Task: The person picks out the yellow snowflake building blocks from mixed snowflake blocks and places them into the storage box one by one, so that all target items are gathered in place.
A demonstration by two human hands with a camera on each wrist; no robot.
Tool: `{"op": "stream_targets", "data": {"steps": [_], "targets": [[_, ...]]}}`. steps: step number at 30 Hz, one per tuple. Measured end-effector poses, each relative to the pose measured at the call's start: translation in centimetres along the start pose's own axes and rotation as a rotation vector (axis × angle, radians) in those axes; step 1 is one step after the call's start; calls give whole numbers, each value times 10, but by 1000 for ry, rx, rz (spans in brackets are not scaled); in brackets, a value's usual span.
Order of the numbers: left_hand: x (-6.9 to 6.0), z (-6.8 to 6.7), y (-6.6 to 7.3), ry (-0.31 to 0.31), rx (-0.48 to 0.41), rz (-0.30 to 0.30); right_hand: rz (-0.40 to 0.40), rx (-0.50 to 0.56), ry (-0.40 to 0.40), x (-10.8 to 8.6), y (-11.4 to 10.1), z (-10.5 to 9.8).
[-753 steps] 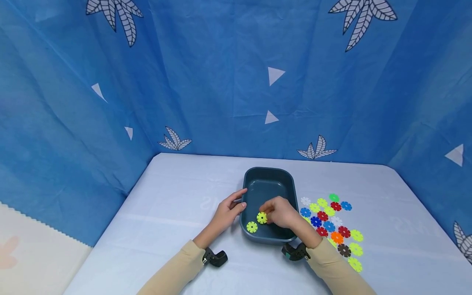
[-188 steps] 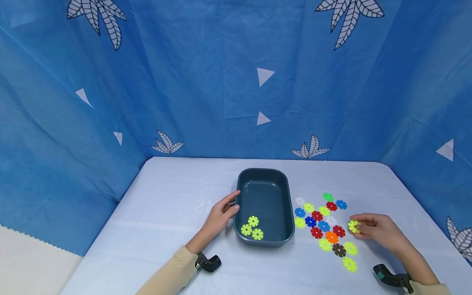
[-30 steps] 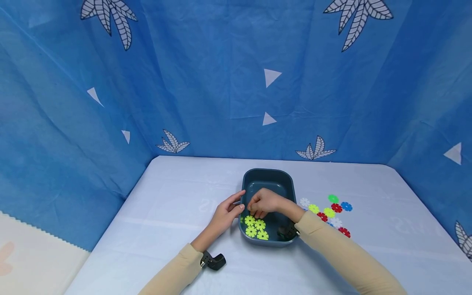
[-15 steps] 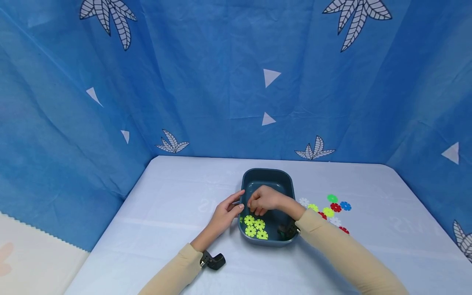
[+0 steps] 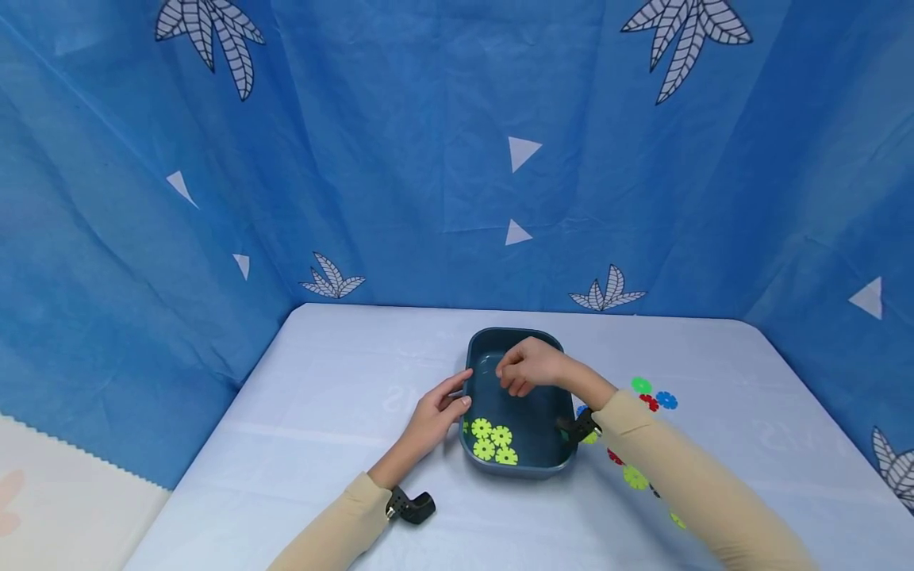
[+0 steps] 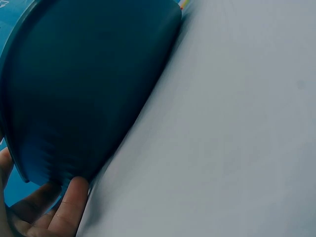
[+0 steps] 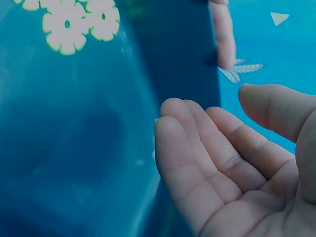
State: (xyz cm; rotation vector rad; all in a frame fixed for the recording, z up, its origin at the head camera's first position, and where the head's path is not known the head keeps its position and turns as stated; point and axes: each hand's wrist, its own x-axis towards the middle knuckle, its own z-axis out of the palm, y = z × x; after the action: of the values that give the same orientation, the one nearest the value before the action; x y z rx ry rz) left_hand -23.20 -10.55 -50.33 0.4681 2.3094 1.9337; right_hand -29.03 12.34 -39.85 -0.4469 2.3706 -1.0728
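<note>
A dark teal plastic bin (image 5: 534, 424) stands on the white table. Several yellow-green snowflake discs (image 5: 502, 436) lie flat in its near-left corner. My left hand (image 5: 432, 414) rests against the bin's left side, fingertips at the rim; in the left wrist view its fingers (image 6: 70, 207) touch the outer wall. Above the middle of the bin hovers my right hand (image 5: 534, 368). The right wrist view shows its fingers (image 7: 177, 158) loosely bent and the thumb apart, with nothing held. The discs in the bin (image 7: 53, 24) are apart from that hand.
To the right of the bin lie loose snowflake discs, among them a green one (image 5: 642, 385), a blue one (image 5: 667, 400) and a yellow-green one (image 5: 635, 477). My right sleeve (image 5: 685, 468) covers part of this group. A blue curtain (image 5: 443, 159) hangs behind the table.
My right hand has risen from beside the discs in the bin, moving back and right. The left hand stays at the rim. Compared with 25 seconds ago, more yellow-green discs lie in the bin.
</note>
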Motion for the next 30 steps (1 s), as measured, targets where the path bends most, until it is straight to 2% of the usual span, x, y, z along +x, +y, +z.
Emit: {"op": "stream_targets", "data": {"steps": [8, 15, 22, 30], "targets": [[0, 1, 2, 9, 19, 15, -15, -19, 68, -19, 8, -35], [-1, 0, 1, 12, 21, 17, 32, -13, 127, -42, 24, -65], [-1, 0, -1, 15, 16, 8, 89, -21, 169, -66, 53, -86], [0, 0, -2, 8, 18, 11, 200, -8, 164, -88, 92, -95]]}}
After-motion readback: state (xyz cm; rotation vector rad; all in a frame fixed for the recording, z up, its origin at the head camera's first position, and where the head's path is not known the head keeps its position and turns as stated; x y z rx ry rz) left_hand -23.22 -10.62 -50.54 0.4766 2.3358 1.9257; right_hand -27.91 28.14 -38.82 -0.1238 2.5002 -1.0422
